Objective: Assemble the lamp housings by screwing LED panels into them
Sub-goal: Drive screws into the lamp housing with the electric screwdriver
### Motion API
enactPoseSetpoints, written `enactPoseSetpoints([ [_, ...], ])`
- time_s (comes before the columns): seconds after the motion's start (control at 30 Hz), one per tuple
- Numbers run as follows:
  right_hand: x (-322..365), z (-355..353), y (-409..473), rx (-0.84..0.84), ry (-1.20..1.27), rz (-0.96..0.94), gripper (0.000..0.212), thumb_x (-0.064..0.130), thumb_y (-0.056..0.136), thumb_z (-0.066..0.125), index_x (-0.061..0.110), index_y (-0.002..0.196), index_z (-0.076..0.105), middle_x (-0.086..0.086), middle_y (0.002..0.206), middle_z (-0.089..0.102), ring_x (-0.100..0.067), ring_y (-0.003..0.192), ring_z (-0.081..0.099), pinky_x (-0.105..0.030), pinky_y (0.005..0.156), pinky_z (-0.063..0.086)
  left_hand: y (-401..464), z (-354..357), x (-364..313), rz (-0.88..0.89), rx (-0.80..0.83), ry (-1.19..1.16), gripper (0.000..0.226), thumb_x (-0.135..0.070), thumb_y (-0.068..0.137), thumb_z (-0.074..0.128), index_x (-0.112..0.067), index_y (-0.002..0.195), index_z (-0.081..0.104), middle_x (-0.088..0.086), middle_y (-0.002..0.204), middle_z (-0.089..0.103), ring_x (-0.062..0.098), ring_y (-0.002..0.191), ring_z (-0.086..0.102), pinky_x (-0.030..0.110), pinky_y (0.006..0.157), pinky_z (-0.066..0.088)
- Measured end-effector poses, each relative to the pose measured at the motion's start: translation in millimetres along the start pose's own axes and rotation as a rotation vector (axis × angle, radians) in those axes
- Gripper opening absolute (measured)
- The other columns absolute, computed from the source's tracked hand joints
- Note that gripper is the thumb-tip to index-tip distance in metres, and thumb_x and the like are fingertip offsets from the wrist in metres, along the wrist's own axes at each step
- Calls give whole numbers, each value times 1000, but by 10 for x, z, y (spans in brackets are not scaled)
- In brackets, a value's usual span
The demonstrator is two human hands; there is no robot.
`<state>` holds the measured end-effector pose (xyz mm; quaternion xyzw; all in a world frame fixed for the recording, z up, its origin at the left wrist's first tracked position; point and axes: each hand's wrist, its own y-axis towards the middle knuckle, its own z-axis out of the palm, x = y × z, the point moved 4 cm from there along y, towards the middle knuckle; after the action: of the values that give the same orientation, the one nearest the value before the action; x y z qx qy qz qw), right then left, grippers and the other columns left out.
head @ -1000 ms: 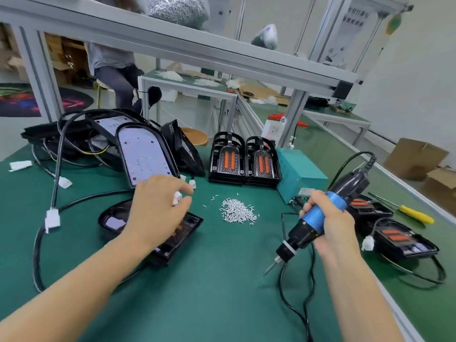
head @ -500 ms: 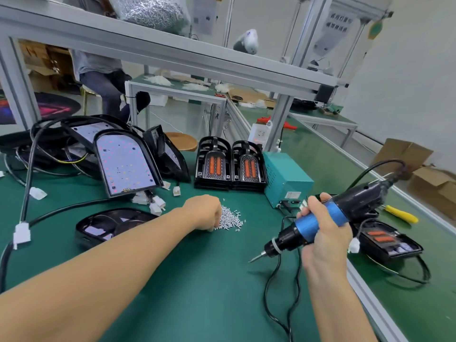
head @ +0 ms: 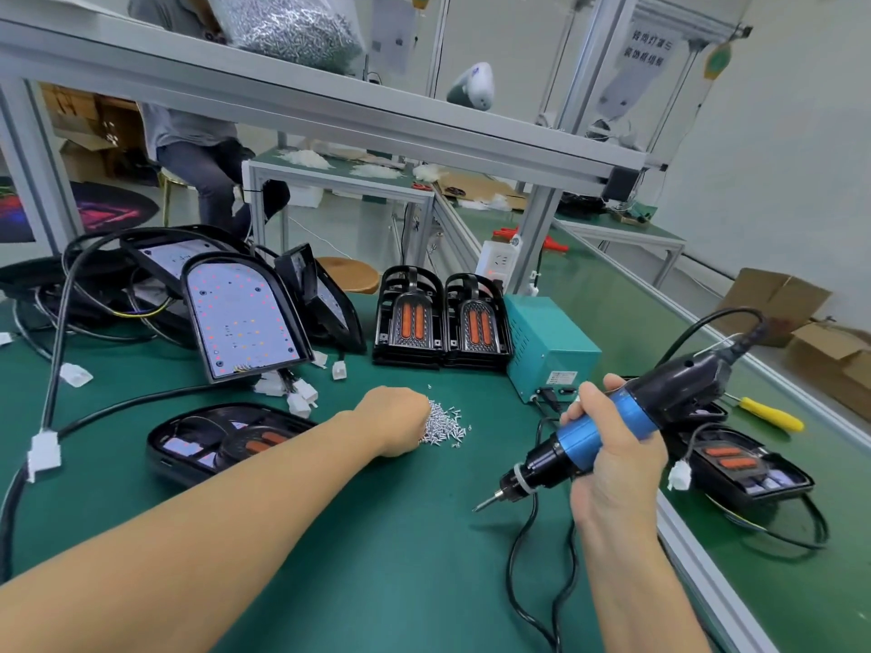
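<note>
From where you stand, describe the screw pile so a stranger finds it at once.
Start at the teal power box on the green bench. Left of it and nearer you, the left hand rests at the screw pile: the only loose heap of tiny silver pieces there.

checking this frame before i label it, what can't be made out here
- Left hand fingertips, head view: hidden behind its own knuckles at the screw pile, so a picked screw cannot be confirmed.
- Sign text: too small to read.
- Electric screwdriver cable: cut off by the bottom edge.
</note>
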<state>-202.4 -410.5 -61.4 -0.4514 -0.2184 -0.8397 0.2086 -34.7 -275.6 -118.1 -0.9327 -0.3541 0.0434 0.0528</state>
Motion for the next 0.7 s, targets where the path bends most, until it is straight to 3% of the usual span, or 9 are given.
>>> enactPoseSetpoints([
  [0.23, 16, -24, 13, -5, 6, -5, 23, -2, 84, 67, 19, 92, 60, 0, 65, 54, -14, 55, 53, -23, 55, 47, 21, 39, -8, -50, -6, -154, 7, -17, 83, 59, -18, 77, 55, 4, 85, 59, 22, 77, 49, 31, 66, 43],
  [0.37, 13, -30, 10, -5, 4, -1, 23, -2, 84, 67, 19, 92, 60, 2, 62, 55, -14, 56, 54, -23, 56, 48, 0, 42, -52, -57, -6, -79, 24, 0, 85, 45, -13, 65, 40, 3, 69, 44, 25, 68, 41, 31, 67, 39],
  [0.47, 22, -35, 6, -7, -7, -4, 22, -1, 84, 68, 19, 92, 60, 3, 60, 55, -14, 56, 54, -25, 58, 48, -31, 47, -82, -34, 3, -14, 33, 3, 85, 41, -15, 60, 28, 2, 60, 29, 21, 56, 28, 38, 79, 44],
  [0.6, 46, -41, 12, -7, -7, -16, 23, -2, 84, 68, 19, 91, 61, 1, 64, 54, -14, 56, 54, -26, 58, 47, -26, -3, -25, -88, -34, -235, 12, -11, 89, 43, -13, 79, 47, 4, 82, 50, 24, 75, 45, 32, 68, 40],
  [0.7, 55, -18, 7, -7, -13, -20, 23, -1, 84, 68, 19, 91, 61, 1, 64, 55, -14, 56, 54, -27, 58, 47, -40, -106, 17, -124, -112, -463, 8, -10, 83, 50, -13, 76, 53, 7, 81, 59, 23, 71, 49, 29, 65, 43],
])
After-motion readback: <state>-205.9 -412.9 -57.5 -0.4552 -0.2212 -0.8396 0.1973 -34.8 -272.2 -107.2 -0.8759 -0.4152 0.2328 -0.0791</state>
